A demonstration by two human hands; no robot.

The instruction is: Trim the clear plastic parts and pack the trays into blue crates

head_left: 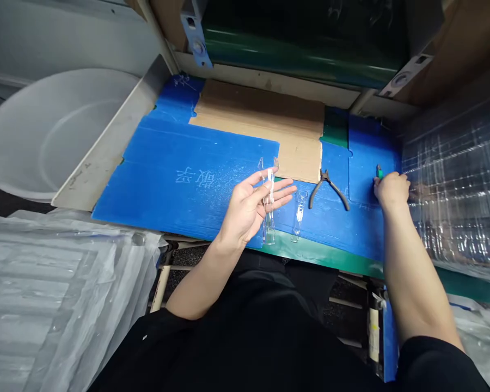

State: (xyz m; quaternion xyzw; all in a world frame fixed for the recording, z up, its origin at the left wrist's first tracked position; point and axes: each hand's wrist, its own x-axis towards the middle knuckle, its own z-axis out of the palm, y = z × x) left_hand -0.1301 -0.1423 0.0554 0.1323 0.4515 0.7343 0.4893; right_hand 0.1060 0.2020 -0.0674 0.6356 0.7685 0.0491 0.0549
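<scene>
My left hand (249, 204) pinches a clear plastic piece (270, 231) between thumb and forefinger over the front of the blue sheet, its other fingers stretched out. Long and narrow, the piece stands out past both sides of the hand. Just right of it a similar clear piece (298, 215) lies near the front edge. Diagonal pliers (328, 188) rest further right with their handles spread. At the right end of the bench, my right hand (392, 189) is closed around a small green tool (379, 172); only its tip shows, so its kind is unclear.
Blue sheeting (159, 163) and brown cardboard (261, 109) cover the bench. Stacked clear plastic (461, 190) rises at the right. To the left are a sloping metal side plate (106, 141), a large white tub (65, 125) and wrapped bundles (44, 288). A green conveyor belt (302, 54) hangs behind.
</scene>
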